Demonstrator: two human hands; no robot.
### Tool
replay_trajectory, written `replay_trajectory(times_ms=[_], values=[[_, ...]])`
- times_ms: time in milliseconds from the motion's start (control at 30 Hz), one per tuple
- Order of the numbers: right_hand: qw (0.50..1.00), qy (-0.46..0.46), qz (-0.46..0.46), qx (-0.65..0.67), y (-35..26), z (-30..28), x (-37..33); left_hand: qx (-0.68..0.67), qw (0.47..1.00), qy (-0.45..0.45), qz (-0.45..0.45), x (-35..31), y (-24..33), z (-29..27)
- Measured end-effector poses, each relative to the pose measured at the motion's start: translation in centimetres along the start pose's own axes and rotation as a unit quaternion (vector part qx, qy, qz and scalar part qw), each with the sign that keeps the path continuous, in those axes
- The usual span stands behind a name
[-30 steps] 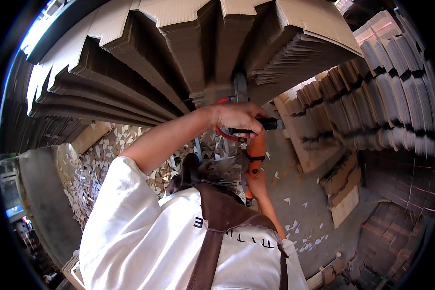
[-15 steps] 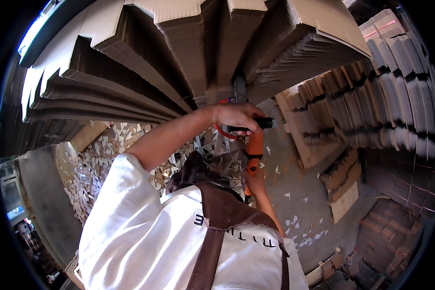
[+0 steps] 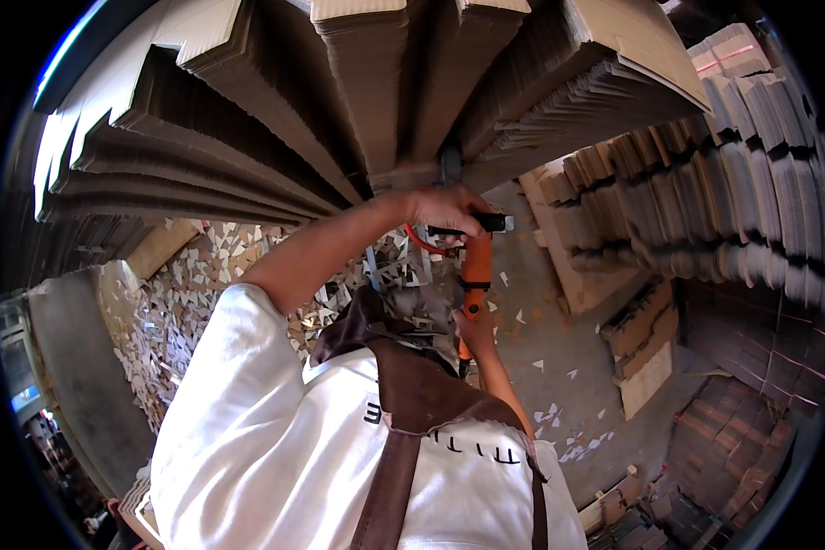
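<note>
The floor (image 3: 577, 344) is grey and smooth, strewn on the left with a thick spread of pale and brown paper scraps (image 3: 206, 284), with a smaller scatter of white bits (image 3: 582, 445) at the lower right. Along the right side stand rows of stacked cardboard (image 3: 697, 188), with a wooden board (image 3: 564, 257) beside them. Below lie a flat brown piece of cardboard (image 3: 643, 323) and dark bundles (image 3: 752, 335) crossed by pink straps. A grey panel (image 3: 87, 376) curves down the left side. Bright, bluish-white light (image 3: 75, 50) shows at the upper left, while the right side is dimmer.
</note>
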State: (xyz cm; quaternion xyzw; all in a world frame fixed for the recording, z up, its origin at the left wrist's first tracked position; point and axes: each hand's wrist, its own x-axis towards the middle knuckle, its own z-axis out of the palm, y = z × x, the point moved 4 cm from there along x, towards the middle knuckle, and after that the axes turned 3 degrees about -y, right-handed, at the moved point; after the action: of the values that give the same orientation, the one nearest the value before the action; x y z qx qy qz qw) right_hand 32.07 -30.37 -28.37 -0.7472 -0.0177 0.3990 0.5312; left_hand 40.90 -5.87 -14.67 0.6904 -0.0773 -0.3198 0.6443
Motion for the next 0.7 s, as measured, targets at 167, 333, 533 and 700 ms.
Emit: replay_trajectory(times_ms=[167,333,533,700], values=[[0.999,0.032,0.016,0.005,-3.3,0.5,-1.6,0.463,0.861,0.201,-0.056,-0.7,3.5,2.2],[0.999,0.01,0.026,-0.027,-2.0,1.2,-1.6,0.435,0.858,0.25,-0.114,-0.9,2.1,2.4],[0.999,0.001,0.042,-0.029,0.1,1.2,0.0,0.432,0.861,0.241,-0.121,-0.1,0.0,1.7],[0.997,0.015,0.071,-0.011,2.6,1.5,1.4,0.431,0.863,0.218,-0.15,0.9,-1.5,1.4]])
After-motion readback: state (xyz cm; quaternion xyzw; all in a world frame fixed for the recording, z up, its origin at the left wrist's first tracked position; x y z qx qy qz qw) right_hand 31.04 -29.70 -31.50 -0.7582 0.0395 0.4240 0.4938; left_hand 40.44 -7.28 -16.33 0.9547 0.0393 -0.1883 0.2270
